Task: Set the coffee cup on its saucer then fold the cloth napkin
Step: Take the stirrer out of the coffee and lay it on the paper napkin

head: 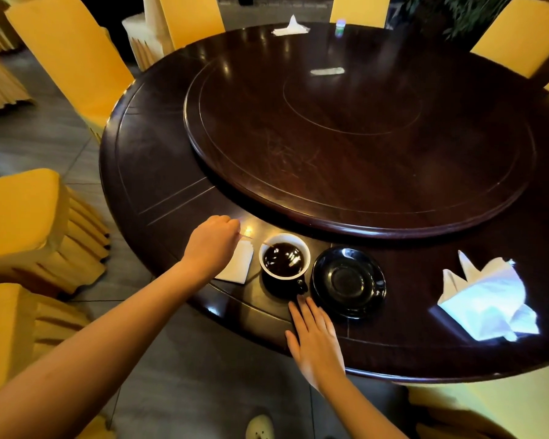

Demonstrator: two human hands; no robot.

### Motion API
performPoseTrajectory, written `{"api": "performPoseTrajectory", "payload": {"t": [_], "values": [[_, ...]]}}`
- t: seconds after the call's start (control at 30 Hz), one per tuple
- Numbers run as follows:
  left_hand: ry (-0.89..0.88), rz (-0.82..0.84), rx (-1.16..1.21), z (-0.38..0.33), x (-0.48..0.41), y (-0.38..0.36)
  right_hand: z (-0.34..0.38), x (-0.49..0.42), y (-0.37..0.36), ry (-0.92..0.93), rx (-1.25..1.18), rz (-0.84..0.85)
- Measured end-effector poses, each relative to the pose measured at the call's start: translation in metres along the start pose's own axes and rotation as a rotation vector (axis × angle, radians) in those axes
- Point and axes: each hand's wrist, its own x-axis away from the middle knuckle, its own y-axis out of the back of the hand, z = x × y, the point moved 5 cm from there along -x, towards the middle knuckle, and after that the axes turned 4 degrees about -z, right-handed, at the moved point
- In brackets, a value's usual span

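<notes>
While cup (pixel 284 260) sits beside saucer (pixel 348 282) — right fingers (pixel 305 307) touch its handle.

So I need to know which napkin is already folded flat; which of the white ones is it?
The napkin under the left hand, just left of the coffee cup. It lies as a flat rectangle; the napkin right of the saucer and the far napkin stand peaked.

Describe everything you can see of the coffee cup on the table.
The coffee cup is round, dark outside and white inside, seemingly glazed ceramic, with a small dark handle facing the person. It stands upright on the dark table, nearly full of black coffee, beside the empty saucer rather than on it. A thin stick leans on its rim, reaching toward the left hand. The right hand lies flat just short of the handle.
</notes>
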Motion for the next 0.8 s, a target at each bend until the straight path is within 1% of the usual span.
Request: {"api": "performPoseTrajectory", "payload": {"t": [0.4,0.67,0.73,0.8], "values": [[-0.008,0.097,-0.096,0.01,0.005,0.007,-0.001,0.0,-0.002,-0.006,0.016,0.017],[0.116,0.224,-0.235,0.032,0.019,-0.014,0.0,-0.001,0.002,-0.007,0.012,0.008],[0.194,0.261,-0.166,0.041,0.028,-0.025,0.0,-0.001,0.002,-0.008,0.012,0.01],[0.3,0.275,-0.017,0.052,0.04,-0.036,0.0,-0.001,0.002,-0.013,0.017,0.017]]}}
